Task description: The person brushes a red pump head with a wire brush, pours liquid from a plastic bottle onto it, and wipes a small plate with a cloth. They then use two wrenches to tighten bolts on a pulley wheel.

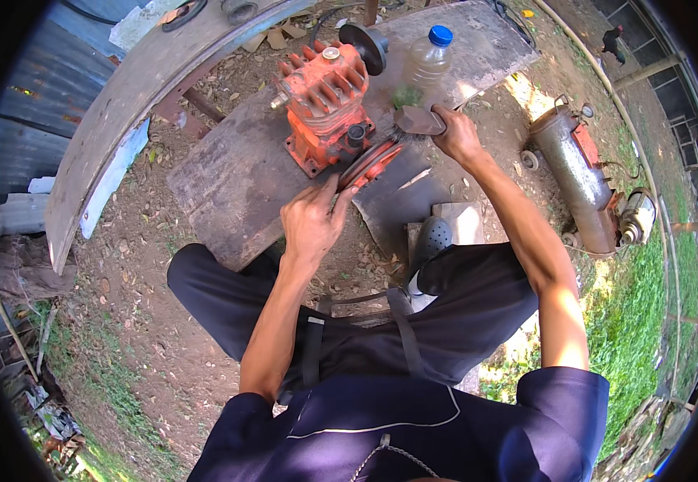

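Observation:
An orange-red air compressor pump (325, 90) with cooling fins stands on a worn wooden board in front of me. A round black part (364, 48) sits on its far side. Facing me is its pulley wheel (374, 164), red with a dark rim, seen nearly edge-on. My left hand (310, 221) holds the near left rim of the pulley, fingers and thumb closed round it. In my right hand (459, 136) is a brush (419, 121) with a wooden block and dark bristles. The bristles lie at the pulley's far right edge; whether they touch it I cannot tell.
Behind the brush stands a clear plastic bottle (426, 66) with a blue cap. The wooden board (228, 181) lies beneath the pump. A curved plank (112, 120) runs along the left. A rusty metal tank (577, 181) lies on the ground at right; a chicken (614, 44) is farther off.

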Tool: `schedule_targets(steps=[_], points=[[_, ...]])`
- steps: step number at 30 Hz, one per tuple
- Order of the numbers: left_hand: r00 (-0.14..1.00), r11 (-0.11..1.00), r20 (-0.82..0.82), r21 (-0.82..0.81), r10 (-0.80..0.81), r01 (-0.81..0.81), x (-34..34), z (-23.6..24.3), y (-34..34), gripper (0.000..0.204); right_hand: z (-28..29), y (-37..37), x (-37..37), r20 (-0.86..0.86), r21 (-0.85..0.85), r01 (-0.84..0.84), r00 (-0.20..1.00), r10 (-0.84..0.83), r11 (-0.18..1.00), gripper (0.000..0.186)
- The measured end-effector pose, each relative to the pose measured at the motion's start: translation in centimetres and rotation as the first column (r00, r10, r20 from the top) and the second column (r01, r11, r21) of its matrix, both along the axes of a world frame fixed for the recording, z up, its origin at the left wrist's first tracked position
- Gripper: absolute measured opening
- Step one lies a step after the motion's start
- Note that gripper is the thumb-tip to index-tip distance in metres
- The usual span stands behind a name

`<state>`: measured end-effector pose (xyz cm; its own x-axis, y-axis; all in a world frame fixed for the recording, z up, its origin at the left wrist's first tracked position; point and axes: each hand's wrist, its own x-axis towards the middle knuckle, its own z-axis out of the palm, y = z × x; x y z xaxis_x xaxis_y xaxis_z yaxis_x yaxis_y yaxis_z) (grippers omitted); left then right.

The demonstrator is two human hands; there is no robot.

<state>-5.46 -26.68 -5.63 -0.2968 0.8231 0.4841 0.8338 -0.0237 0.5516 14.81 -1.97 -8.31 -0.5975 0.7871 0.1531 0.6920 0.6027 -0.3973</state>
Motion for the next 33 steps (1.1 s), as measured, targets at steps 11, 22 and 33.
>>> schedule_targets(steps=[11,22,33], points=[[0.995,0.995,0.075,-0.072,0.069,-0.063,0.2,0.8,-0.2,0.033,1.3,-1.5,-0.1,-0.064,0.161,-0.088,0.993,0.100,0.983,0.033],[1.000,0.987,0.030,-0.158,0.008,-0.003,0.2,5.5,3.2,0.033,6.8,-2.3,0.5,-0.045,0.301,0.030,0.999,-0.017,0.953,0.019],[0.958,0.954,-0.269,-0.298,-0.102,0.017,-0.9,6.8,3.9,0.032,8.0,-1.7,1.6,-0.045,0.322,0.052,0.998,-0.039,0.945,0.020]])
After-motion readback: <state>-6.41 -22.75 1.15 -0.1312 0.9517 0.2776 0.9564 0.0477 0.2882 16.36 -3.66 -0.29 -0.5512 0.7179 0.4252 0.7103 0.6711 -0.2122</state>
